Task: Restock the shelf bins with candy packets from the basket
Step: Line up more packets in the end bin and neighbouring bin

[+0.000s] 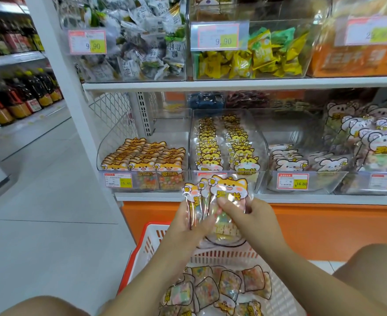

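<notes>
Both hands hold a small stack of clear candy packets (220,197) with orange cat-shaped headers, upright in front of the lower shelf. My left hand (188,226) grips the stack from the left, and my right hand (249,220) pinches the front packet with the thumb on its face. Below them sits a red and white basket (151,242) with several more candy packets (217,290) lying flat inside. The clear left bin (142,165) and middle bin (226,144) on the lower shelf hold rows of the same cat packets.
To the right, bins (302,169) hold white bear-header packets. The upper shelf carries bins of wrapped sweets with price tags (87,42). An orange shelf base (324,226) runs behind the basket. Bottles (24,94) line an aisle at left. My knees frame the bottom corners.
</notes>
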Demonstrator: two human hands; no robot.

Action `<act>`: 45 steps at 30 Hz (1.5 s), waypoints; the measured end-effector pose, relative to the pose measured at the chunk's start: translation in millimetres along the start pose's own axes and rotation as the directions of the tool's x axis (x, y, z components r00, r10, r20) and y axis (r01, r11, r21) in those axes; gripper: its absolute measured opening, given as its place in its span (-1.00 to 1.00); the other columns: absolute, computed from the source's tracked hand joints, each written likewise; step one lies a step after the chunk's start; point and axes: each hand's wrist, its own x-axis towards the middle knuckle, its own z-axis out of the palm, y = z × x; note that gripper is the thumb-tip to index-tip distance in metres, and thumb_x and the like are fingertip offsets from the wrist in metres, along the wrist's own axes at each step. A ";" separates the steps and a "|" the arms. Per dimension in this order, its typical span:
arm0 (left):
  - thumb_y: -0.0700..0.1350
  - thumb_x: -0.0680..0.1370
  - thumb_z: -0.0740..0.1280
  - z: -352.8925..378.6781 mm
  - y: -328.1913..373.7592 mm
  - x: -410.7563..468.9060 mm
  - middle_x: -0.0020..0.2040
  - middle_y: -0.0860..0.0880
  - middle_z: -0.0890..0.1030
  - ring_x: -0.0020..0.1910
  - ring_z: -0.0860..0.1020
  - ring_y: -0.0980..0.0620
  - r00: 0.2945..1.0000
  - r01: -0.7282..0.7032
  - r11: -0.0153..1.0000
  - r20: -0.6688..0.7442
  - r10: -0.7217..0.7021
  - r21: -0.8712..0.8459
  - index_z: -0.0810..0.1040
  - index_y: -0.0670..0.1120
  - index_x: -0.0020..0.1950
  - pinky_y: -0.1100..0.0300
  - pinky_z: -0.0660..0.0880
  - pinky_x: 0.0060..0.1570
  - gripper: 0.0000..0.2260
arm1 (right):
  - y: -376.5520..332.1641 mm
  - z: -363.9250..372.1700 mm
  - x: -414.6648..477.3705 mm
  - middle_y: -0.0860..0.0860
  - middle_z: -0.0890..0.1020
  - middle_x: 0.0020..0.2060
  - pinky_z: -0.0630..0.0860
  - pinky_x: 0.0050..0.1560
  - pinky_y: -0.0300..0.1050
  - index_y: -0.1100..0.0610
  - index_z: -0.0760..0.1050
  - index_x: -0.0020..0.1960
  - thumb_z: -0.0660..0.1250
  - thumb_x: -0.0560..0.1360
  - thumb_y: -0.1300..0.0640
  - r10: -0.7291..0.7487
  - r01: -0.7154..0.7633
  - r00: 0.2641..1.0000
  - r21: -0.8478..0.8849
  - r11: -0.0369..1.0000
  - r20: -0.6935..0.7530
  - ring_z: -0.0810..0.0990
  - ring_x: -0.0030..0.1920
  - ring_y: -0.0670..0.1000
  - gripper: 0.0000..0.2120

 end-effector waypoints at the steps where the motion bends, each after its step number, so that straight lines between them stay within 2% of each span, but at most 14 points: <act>1: 0.15 0.42 0.44 1.9 1.1 -2.0 0.19 0.21 0.64 0.19 0.59 0.22 0.998 -0.015 0.999 0.060 0.013 0.032 0.39 0.26 0.34 0.21 0.56 0.07 -0.50 | -2.6 1.8 -1.8 -0.13 0.35 -0.49 0.33 -0.30 -0.07 0.10 0.32 -0.35 0.44 0.33 -0.35 -0.024 0.024 1.000 -0.031 0.999 -0.006 0.34 -0.41 -0.07 -0.44; 4: -0.15 0.51 0.46 4.0 -3.0 -3.1 0.18 0.09 0.66 0.18 0.63 0.11 0.997 -0.040 0.996 0.070 0.035 0.084 0.38 0.09 0.40 0.18 0.57 0.11 -0.49 | -6.6 8.8 -9.6 -0.15 0.46 -0.40 0.40 -0.26 -0.13 -0.03 0.38 -0.30 0.37 0.42 -0.31 -0.132 0.134 0.991 -0.113 0.985 0.021 0.45 -0.34 -0.13 -0.61; 6: -0.26 0.53 0.45 1.2 -2.3 -1.3 0.21 0.07 0.65 0.21 0.62 0.07 0.997 -0.059 0.993 0.057 0.053 0.106 0.37 0.08 0.42 0.08 0.57 0.20 -0.46 | -16.5 11.4 -13.3 -0.13 0.63 -0.19 0.52 -0.16 -0.23 -0.11 0.48 -0.03 0.37 0.48 -0.23 -0.114 0.106 0.988 0.079 0.991 0.105 0.63 -0.15 -0.16 -0.77; 8: -0.29 0.52 0.45 -3.8 0.5 1.1 0.24 0.09 0.63 0.24 0.60 0.08 0.995 -0.085 0.987 0.070 0.076 0.139 0.37 0.09 0.43 0.03 0.55 0.24 -0.44 | -27.4 2.8 -6.2 -0.14 0.66 0.00 0.57 -0.14 -0.32 -0.02 0.39 0.27 0.43 0.39 -0.15 -0.073 0.027 0.980 0.240 0.970 0.186 0.65 -0.03 -0.23 -0.48; 11: -0.26 0.50 0.47 -14.6 6.1 2.9 0.28 0.17 0.60 0.29 0.56 0.13 0.986 -0.126 0.964 0.135 0.096 0.236 0.39 0.15 0.40 0.00 0.50 0.30 -0.43 | -43.1 -22.9 14.5 -0.21 0.50 0.30 0.61 0.07 -0.22 -0.23 0.10 0.53 0.56 0.27 -0.11 -0.118 0.070 0.921 0.140 0.988 0.371 0.53 0.24 -0.23 -0.02; 15: -0.33 0.51 0.45 -28.7 11.9 3.4 0.31 0.16 0.58 0.31 0.55 0.12 0.979 -0.127 0.949 0.191 0.073 0.290 0.38 0.14 0.41 -0.01 0.47 0.35 -0.40 | -59.7 -34.5 21.6 -0.17 0.50 0.21 0.63 0.09 -0.05 -0.29 0.23 0.46 0.59 0.38 0.17 -0.096 0.248 0.784 -0.168 0.954 0.613 0.59 0.13 -0.13 -0.15; 19: -0.25 0.51 0.44 -36.3 22.9 4.9 0.36 0.15 0.54 0.36 0.50 0.12 0.974 -0.185 0.908 0.196 0.117 0.375 0.33 0.25 0.43 -0.06 0.43 0.38 -0.38 | -71.7 -21.1 17.8 -0.26 0.56 -0.08 0.59 -0.07 -0.24 -0.17 0.47 0.17 0.60 0.35 0.16 -0.195 0.351 0.809 -0.191 0.917 0.554 0.61 -0.08 -0.21 -0.49; 22: -0.11 0.49 0.44 -42.9 40.5 5.7 0.38 0.23 0.50 0.37 0.46 0.22 0.953 -0.287 0.783 0.246 0.175 0.552 0.28 0.41 0.40 0.00 0.44 0.37 -0.36 | -85.2 -19.1 20.9 -0.16 0.59 -0.17 0.58 -0.19 -0.19 -0.13 0.44 0.02 0.64 0.27 0.08 -0.237 0.478 0.784 -0.315 0.820 0.574 0.61 -0.20 -0.16 -0.53; 24: -0.11 0.50 0.46 -52.1 53.0 7.1 0.34 0.24 0.53 0.33 0.48 0.27 0.944 -0.327 0.680 0.257 0.207 0.656 0.27 0.45 0.34 0.05 0.48 0.32 -0.37 | -94.0 -15.9 24.4 -0.12 0.59 -0.11 0.61 -0.19 -0.04 -0.18 0.38 0.04 0.63 0.24 -0.02 -0.254 0.526 0.760 -0.337 0.780 0.598 0.61 -0.20 -0.14 -0.47; 28: -0.10 0.48 0.50 -76.8 71.8 15.6 0.27 0.25 0.57 0.26 0.53 0.27 0.924 -0.362 0.581 0.199 0.327 0.729 0.27 0.47 0.27 0.03 0.50 0.29 -0.37 | -105.7 2.1 35.8 -0.29 0.55 0.12 0.52 0.08 -0.18 -0.27 0.38 0.22 0.57 0.31 -0.10 -0.286 0.610 0.692 -0.326 0.722 0.663 0.56 0.07 -0.24 -0.43; 30: -0.09 0.46 0.52 -87.0 76.9 24.2 0.23 0.27 0.56 0.25 0.52 0.27 0.899 -0.379 0.547 0.158 0.408 0.746 0.25 0.54 0.21 0.03 0.50 0.28 -0.34 | -114.3 12.8 44.3 -0.22 0.63 0.03 0.55 0.02 -0.16 -0.22 0.47 0.26 0.53 0.37 -0.07 -0.348 0.649 0.693 -0.337 0.682 0.631 0.61 -0.02 -0.19 -0.51; 33: -0.05 0.47 0.51 -103.0 82.4 42.6 0.26 0.26 0.52 0.29 0.48 0.24 0.851 -0.354 0.541 0.023 0.525 0.763 0.27 0.48 0.27 0.10 0.48 0.31 -0.38 | -124.1 29.0 60.2 -0.23 0.66 -0.14 0.57 -0.07 -0.20 -0.15 0.55 0.23 0.49 0.40 -0.03 -0.456 0.664 0.732 -0.378 0.645 0.507 0.62 -0.14 -0.23 -0.59; 39: -0.02 0.54 0.41 -172.7 71.8 89.8 0.33 0.07 0.47 0.28 0.50 0.00 0.838 -0.073 0.458 -0.194 0.510 0.886 0.43 0.06 0.44 0.00 0.46 0.29 -0.54 | -136.5 65.0 100.7 -0.18 0.67 0.07 0.61 0.00 0.00 -0.21 0.44 0.29 0.41 0.42 -0.01 -0.601 0.644 0.720 -0.658 0.390 0.348 0.64 0.08 0.00 -0.54; 45: -0.02 0.62 0.30 -192.1 71.6 126.4 0.31 0.13 0.46 0.26 0.48 0.06 0.909 -0.089 0.351 -0.068 0.412 0.932 0.48 0.09 0.39 0.14 0.44 0.25 -0.67 | -149.6 98.1 154.1 -0.10 0.65 0.05 0.59 -0.11 -0.02 -0.13 0.39 0.26 0.26 0.49 -0.14 -0.498 0.508 0.784 -0.843 0.174 0.370 0.64 0.04 0.07 -0.65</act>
